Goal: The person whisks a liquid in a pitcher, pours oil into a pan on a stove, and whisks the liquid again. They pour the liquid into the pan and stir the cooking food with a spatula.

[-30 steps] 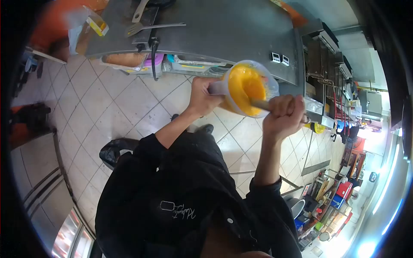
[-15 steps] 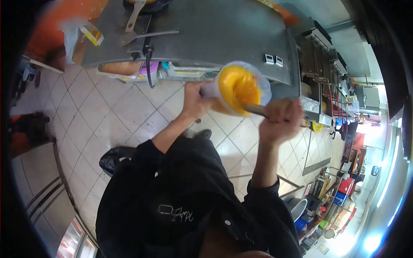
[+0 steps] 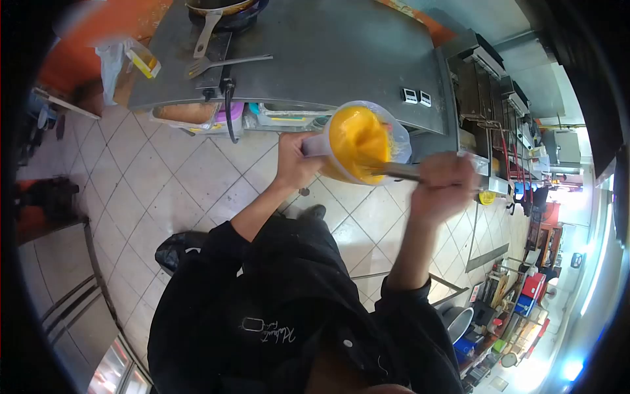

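Note:
My left hand point(image 3: 294, 161) is closed round the handle of a translucent plastic pitcher point(image 3: 405, 131), which is tilted so that its mouth faces me. Inside is a thick yellow-orange liquid point(image 3: 354, 134) that looks like beaten egg, swirled into a hollow. My right hand point(image 3: 446, 184), smeared by motion, grips the metal handle of what looks like a whisk point(image 3: 401, 171). The whisk's far end dips into the liquid and is mostly hidden. The pitcher is held in the air, just off the front edge of a steel counter point(image 3: 328, 52).
On the counter are a frying pan point(image 3: 209, 33), a slotted spatula point(image 3: 230, 62) and two small digital timers point(image 3: 417, 96). Tubs point(image 3: 187, 113) stand on a shelf below. A black bag point(image 3: 172, 253) lies on the tiled floor point(image 3: 170, 171). Loaded shelving point(image 3: 505, 302) stands at the right.
My right hand has moved a little right and down with the whisk, and the yellow liquid's swirl has changed shape. The pitcher has shifted slightly left and down in the view, still in my left hand.

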`<control>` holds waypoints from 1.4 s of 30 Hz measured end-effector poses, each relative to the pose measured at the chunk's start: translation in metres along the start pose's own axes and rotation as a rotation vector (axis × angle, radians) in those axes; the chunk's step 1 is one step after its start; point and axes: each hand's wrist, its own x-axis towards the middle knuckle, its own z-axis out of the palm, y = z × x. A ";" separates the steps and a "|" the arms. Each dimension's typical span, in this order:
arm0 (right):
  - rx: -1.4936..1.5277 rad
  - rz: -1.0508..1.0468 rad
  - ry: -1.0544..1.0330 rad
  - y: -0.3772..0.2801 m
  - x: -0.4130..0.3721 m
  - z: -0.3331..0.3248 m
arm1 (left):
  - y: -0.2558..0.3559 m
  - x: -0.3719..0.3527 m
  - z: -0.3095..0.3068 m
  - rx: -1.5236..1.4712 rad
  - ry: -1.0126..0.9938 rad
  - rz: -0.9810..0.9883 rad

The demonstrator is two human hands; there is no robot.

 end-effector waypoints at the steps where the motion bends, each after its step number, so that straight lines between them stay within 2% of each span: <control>1: 0.145 0.058 0.008 -0.014 0.008 -0.008 | 0.002 -0.004 -0.003 -0.039 -0.031 -0.013; 2: 0.087 -0.023 0.154 -0.023 0.018 -0.011 | 0.003 -0.010 -0.005 -0.082 -0.058 -0.030; 3: 0.085 -0.019 0.148 -0.012 0.010 -0.012 | 0.002 -0.010 -0.005 -0.085 -0.052 -0.029; 5: -0.131 -0.015 0.084 0.019 -0.019 -0.001 | -0.002 -0.005 -0.003 0.026 -0.084 0.018; 7: -0.162 0.058 0.020 0.005 -0.012 -0.002 | -0.005 -0.007 -0.005 0.023 -0.101 0.028; 9: 0.150 -0.021 0.078 -0.017 0.012 -0.023 | -0.005 -0.014 -0.006 0.021 -0.118 0.014; 10: 0.136 -0.064 0.021 -0.008 0.002 -0.025 | 0.000 -0.012 -0.004 0.012 -0.094 0.014; 11: -0.237 -0.208 0.262 0.017 -0.007 -0.020 | 0.002 -0.011 -0.002 0.005 -0.079 0.017; 13: -0.062 0.087 0.017 0.011 -0.021 -0.010 | -0.004 -0.011 -0.001 -0.022 -0.087 0.014; 15: 0.172 0.036 0.054 -0.016 0.003 -0.025 | -0.006 -0.014 -0.003 -0.040 -0.087 -0.014; 16: 0.189 -0.047 0.104 -0.015 0.006 -0.030 | 0.000 -0.016 -0.003 -0.039 -0.095 -0.024; 17: 0.190 -0.046 0.098 -0.003 -0.003 -0.026 | 0.003 -0.015 -0.002 -0.038 -0.098 -0.021; 19: -0.097 0.031 -0.035 0.024 -0.029 -0.015 | 0.003 -0.016 0.002 -0.016 -0.090 -0.010; 20: -0.012 0.093 -0.044 0.013 -0.024 -0.016 | 0.002 -0.014 0.003 0.006 -0.070 0.002; 21: -0.026 -0.067 -0.139 -0.001 -0.007 -0.033 | 0.000 -0.012 0.001 0.009 -0.061 0.003; 23: 0.147 -0.061 0.099 -0.012 -0.003 -0.030 | 0.000 -0.018 -0.005 0.050 -0.113 0.034; 25: -0.117 -0.048 0.109 0.027 -0.023 -0.021 | 0.006 -0.017 -0.001 0.059 -0.125 0.039; 26: -0.068 0.070 -0.042 0.025 -0.031 -0.018 | 0.007 -0.019 0.004 0.030 -0.099 0.059; 27: -0.065 0.066 -0.052 0.012 -0.021 -0.019 | 0.007 -0.016 0.005 0.005 -0.066 0.085; 29: 0.206 -0.002 -0.035 -0.018 -0.007 -0.031 | 0.004 -0.019 -0.003 0.013 -0.093 0.035; 30: 0.230 -0.024 -0.043 -0.007 -0.010 -0.037 | 0.003 -0.020 -0.005 0.015 -0.119 0.001; 31: -0.150 -0.218 0.077 0.022 -0.019 -0.034 | 0.001 -0.017 -0.003 0.014 -0.120 0.011; 33: -0.035 0.092 -0.070 0.022 -0.037 -0.015 | -0.006 -0.017 0.005 0.034 -0.038 -0.054; 34: -0.032 -0.029 -0.056 0.011 -0.027 -0.023 | -0.003 -0.011 0.005 0.032 -0.031 -0.041; 35: 0.088 -0.067 -0.125 -0.005 -0.014 -0.030 | 0.004 -0.013 0.000 0.019 -0.052 -0.002; 37: 0.180 -0.058 -0.006 0.000 -0.011 -0.037 | 0.008 -0.024 -0.001 -0.002 -0.072 0.011; 39: -0.219 -0.112 0.071 0.030 -0.036 -0.019 | 0.008 -0.017 0.007 -0.083 -0.061 -0.057; 40: -0.060 0.025 -0.123 0.017 -0.042 -0.007 | 0.008 -0.016 0.006 -0.087 -0.060 -0.049; 41: 0.017 -0.062 -0.174 0.008 -0.025 -0.021 | 0.007 -0.015 -0.001 -0.048 -0.092 -0.026; 42: 0.128 -0.030 -0.094 -0.003 -0.014 -0.032 | 0.007 -0.020 -0.006 -0.008 -0.130 -0.024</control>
